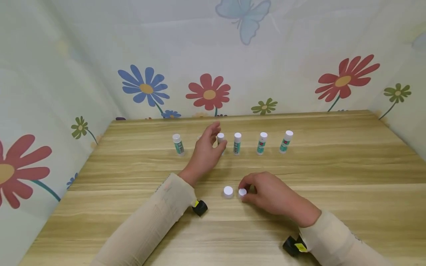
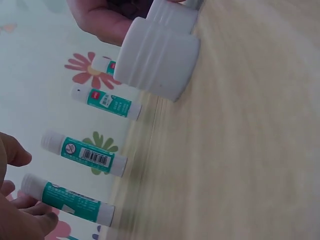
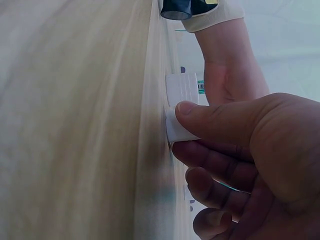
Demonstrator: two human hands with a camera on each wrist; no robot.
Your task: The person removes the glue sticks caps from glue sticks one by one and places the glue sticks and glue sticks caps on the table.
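Observation:
My left hand [image 1: 205,151] reaches to the row of upright glue sticks. Its thumb and fingers stand apart around a white-capped glue stick [image 1: 220,136], partly covered by the hand. In the left wrist view the thumb is clear of that glue stick [image 2: 70,200], while fingertips lie behind it; contact cannot be told. Nearer the front, my right hand [image 1: 271,194] pinches a short white plastic cylinder [image 1: 242,193] between thumb and index finger, and it sits on the table. Just left of it stands a second short white cylinder [image 1: 228,192], ridged around its side [image 2: 157,60].
Right of my left hand stand three more glue sticks [image 1: 237,144], [image 1: 261,143], [image 1: 286,142]. Another glue stick [image 1: 178,144] stands to its left, and a pale top barely shows behind that hand. A flowered curtain [image 1: 283,66] borders the wooden table [image 1: 332,166].

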